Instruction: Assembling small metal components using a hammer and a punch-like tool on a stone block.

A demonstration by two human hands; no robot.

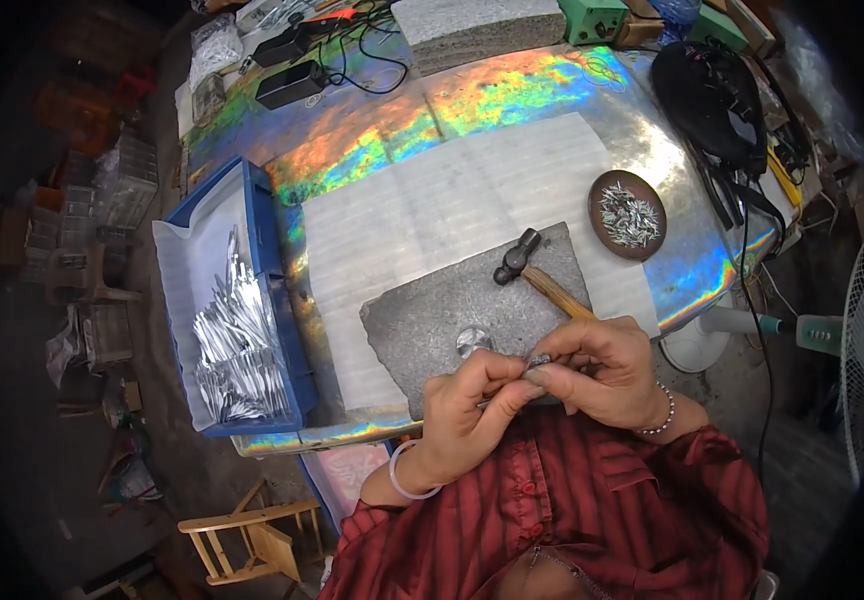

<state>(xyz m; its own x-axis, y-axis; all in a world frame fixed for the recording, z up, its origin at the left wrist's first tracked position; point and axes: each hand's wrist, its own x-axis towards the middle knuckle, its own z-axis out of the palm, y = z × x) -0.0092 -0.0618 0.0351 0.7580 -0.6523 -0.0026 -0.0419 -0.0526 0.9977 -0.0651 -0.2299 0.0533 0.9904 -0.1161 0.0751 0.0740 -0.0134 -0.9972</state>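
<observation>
Both my hands are pinched together over the near edge of a grey stone slab. Between the fingertips is a small silvery metal piece, mostly covered by the fingers. My left hand has thumb and forefinger closed on its left side. My right hand pinches it from the right. Just beyond my left fingers, a round shiny metal disc lies on the slab. A hammer rests across the slab's right part, its wooden handle running toward my right hand.
Right of the slab sits a brown bowl of small silvery pieces. A blue crate at the left holds many silvery strips. White sheeting lies under the slab. Black adapters, a stone block and a black bag are farther back.
</observation>
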